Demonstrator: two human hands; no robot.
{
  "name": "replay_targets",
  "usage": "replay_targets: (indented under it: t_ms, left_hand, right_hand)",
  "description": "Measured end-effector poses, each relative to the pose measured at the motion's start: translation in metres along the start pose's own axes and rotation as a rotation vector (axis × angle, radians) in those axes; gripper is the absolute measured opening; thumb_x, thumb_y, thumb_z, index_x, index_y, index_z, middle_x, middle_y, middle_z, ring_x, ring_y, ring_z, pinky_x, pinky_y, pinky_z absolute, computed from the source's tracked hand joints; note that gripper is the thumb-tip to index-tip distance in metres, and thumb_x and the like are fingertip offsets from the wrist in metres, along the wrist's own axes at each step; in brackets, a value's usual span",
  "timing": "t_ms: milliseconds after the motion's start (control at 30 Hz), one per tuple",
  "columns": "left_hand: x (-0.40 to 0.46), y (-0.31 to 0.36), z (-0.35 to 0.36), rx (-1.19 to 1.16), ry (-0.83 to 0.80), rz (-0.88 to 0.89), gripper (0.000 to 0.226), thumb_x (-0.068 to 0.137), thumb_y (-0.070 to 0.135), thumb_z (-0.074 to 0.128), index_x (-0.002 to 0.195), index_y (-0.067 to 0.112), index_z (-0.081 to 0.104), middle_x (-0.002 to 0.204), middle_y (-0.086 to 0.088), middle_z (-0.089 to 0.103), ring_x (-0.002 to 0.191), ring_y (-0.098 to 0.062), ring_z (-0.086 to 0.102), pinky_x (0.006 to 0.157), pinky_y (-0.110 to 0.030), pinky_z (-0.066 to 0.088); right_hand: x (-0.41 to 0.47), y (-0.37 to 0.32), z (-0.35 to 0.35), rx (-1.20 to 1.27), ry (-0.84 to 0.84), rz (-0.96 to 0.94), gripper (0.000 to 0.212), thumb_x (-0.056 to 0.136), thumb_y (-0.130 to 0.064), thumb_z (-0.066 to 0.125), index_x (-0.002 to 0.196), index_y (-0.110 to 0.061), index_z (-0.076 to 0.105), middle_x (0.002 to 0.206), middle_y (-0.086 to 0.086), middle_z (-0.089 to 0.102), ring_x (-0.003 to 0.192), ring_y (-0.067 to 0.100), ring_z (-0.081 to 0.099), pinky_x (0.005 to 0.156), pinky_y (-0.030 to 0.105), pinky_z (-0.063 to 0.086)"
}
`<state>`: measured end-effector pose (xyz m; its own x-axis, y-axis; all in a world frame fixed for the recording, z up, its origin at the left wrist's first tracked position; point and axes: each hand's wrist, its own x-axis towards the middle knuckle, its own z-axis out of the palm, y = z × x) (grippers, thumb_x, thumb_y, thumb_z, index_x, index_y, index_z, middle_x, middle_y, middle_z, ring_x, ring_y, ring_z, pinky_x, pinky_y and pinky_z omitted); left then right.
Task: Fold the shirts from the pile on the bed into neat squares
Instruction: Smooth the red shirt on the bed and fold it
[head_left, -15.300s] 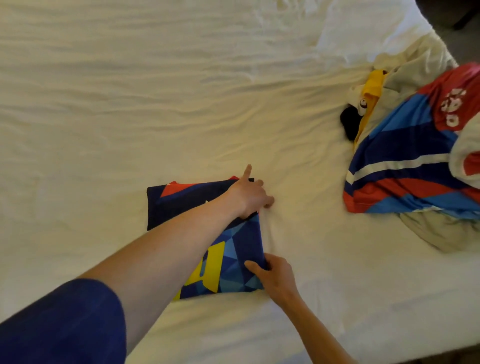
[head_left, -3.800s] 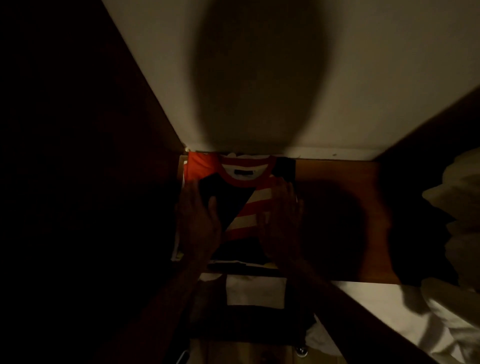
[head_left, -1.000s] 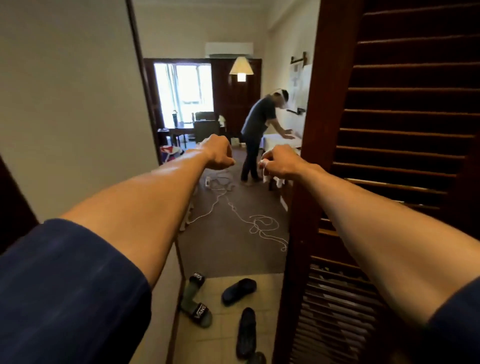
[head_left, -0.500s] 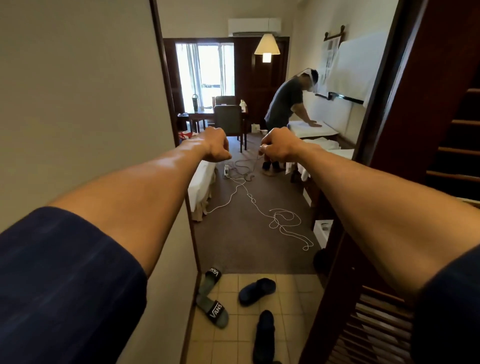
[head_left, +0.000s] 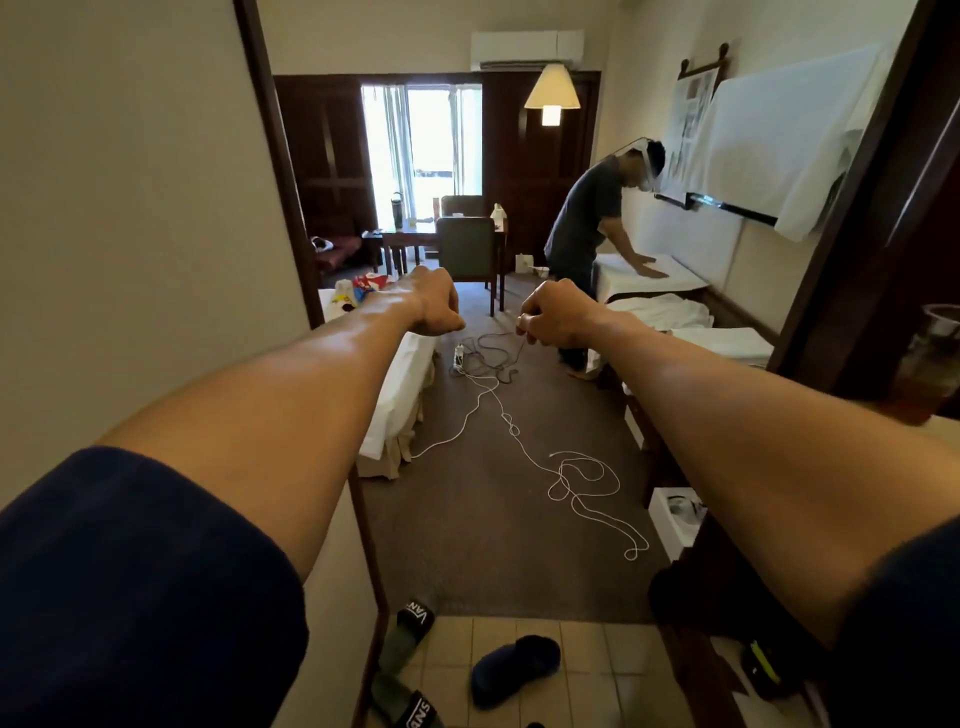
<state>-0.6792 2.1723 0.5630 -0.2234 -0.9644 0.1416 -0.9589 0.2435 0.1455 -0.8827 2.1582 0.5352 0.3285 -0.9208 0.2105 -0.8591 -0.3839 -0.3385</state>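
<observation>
Left hand and right hand are being held out as empty fists; shirts are being left on the bed.

Matt brown carpet under the curled fingers, smooth white cloth bed left of them, dark glossy wood doorframe, glazed floor tiles nearest.

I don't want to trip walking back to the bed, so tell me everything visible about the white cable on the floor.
The white cable is thin and cord-like, lying slack on the dark brown carpet. It runs from a tangle beside a white power strip down the aisle, curling into loose loops and ending near the right-hand furniture. Nothing holds it.
</observation>
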Motion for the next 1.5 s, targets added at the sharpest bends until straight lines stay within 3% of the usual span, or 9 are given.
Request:
replay_targets:
  t_ms: [233, 633, 800, 900, 1067, 1267, 1400, 1500]
  left_hand:
    - [0.151, -0.047, 0.020, -0.025, -0.013, 0.019, 0.027, 0.092, 0.032, 0.068, 0.107, 0.011, 0.075, 0.112, -0.006, 0.070, 0.091, -0.018, 0.061, 0.077, -0.030, 0.047]
    - [0.459, -0.141, 0.030, 0.023, 0.013, 0.026, 0.028, 0.092, 0.034, 0.067, 0.109, 0.012, 0.074, 0.112, -0.006, 0.071, 0.090, -0.018, 0.061, 0.077, -0.028, 0.047]
    - [0.571, -0.174, 0.051, 0.002, 0.012, 0.010, 0.025, 0.093, 0.030, 0.068, 0.108, 0.011, 0.074, 0.109, -0.005, 0.071, 0.092, -0.018, 0.064, 0.078, -0.030, 0.051]
    - [0.642, -0.198, 0.068, -0.002, 0.009, -0.024, 0.023, 0.093, 0.028, 0.068, 0.106, 0.011, 0.075, 0.111, -0.006, 0.071, 0.094, -0.021, 0.065, 0.085, -0.034, 0.055]
    - [0.775, -0.239, 0.084, 0.028, 0.007, -0.112, 0.028, 0.093, 0.033, 0.067, 0.109, 0.012, 0.074, 0.115, -0.006, 0.069, 0.100, -0.024, 0.065, 0.090, -0.038, 0.055]
    - [0.925, -0.285, 0.085, 0.030, 0.042, -0.165, 0.021, 0.091, 0.031, 0.067, 0.104, 0.015, 0.074, 0.105, -0.002, 0.067, 0.097, -0.022, 0.064, 0.081, -0.034, 0.052]
    - [1.028, -0.325, 0.095, 0.055, 0.121, -0.156, 0.011, 0.090, 0.033, 0.067, 0.087, 0.023, 0.071, 0.107, -0.005, 0.071, 0.097, -0.023, 0.065, 0.085, -0.038, 0.054]
    - [1.103, -0.364, 0.109, 0.064, 0.142, -0.150, 0.019, 0.090, 0.033, 0.068, 0.098, 0.018, 0.076, 0.109, -0.004, 0.071, 0.099, -0.022, 0.064, 0.085, -0.036, 0.052]
  right_hand:
    - [0.150, 0.064, 0.015, -0.067, -0.021, 0.065, 0.018, 0.096, -0.018, 0.060, 0.095, -0.011, 0.077, 0.084, 0.003, 0.074, 0.078, 0.017, 0.072, 0.080, 0.040, 0.061]
    - [0.452, 0.136, 0.018, -0.017, 0.075, 0.030, 0.021, 0.099, -0.017, 0.057, 0.098, -0.011, 0.076, 0.090, 0.004, 0.072, 0.083, 0.018, 0.069, 0.087, 0.039, 0.058]
    - [0.567, 0.191, 0.046, 0.001, 0.054, 0.032, 0.018, 0.097, -0.021, 0.058, 0.089, -0.020, 0.075, 0.089, 0.000, 0.070, 0.084, 0.019, 0.068, 0.085, 0.045, 0.058]
    - [0.642, 0.228, 0.058, -0.009, 0.036, 0.008, 0.018, 0.097, -0.020, 0.059, 0.098, -0.016, 0.076, 0.092, 0.001, 0.071, 0.083, 0.018, 0.069, 0.084, 0.043, 0.059]
    - [0.780, 0.281, 0.060, -0.008, 0.021, -0.072, 0.023, 0.096, -0.013, 0.055, 0.093, -0.009, 0.077, 0.092, 0.007, 0.073, 0.087, 0.021, 0.069, 0.087, 0.041, 0.057]
    - [0.944, 0.336, 0.067, -0.010, 0.002, -0.089, 0.022, 0.093, -0.012, 0.055, 0.088, -0.009, 0.076, 0.088, 0.008, 0.073, 0.085, 0.025, 0.070, 0.084, 0.046, 0.058]
    - [1.052, 0.360, 0.090, 0.001, -0.025, -0.124, 0.022, 0.094, -0.014, 0.055, 0.091, -0.007, 0.076, 0.090, 0.008, 0.072, 0.086, 0.023, 0.069, 0.086, 0.043, 0.058]
    - [1.133, 0.378, 0.108, -0.004, -0.038, -0.144, 0.021, 0.096, -0.013, 0.055, 0.095, -0.005, 0.075, 0.092, 0.009, 0.072, 0.087, 0.023, 0.068, 0.087, 0.037, 0.057]
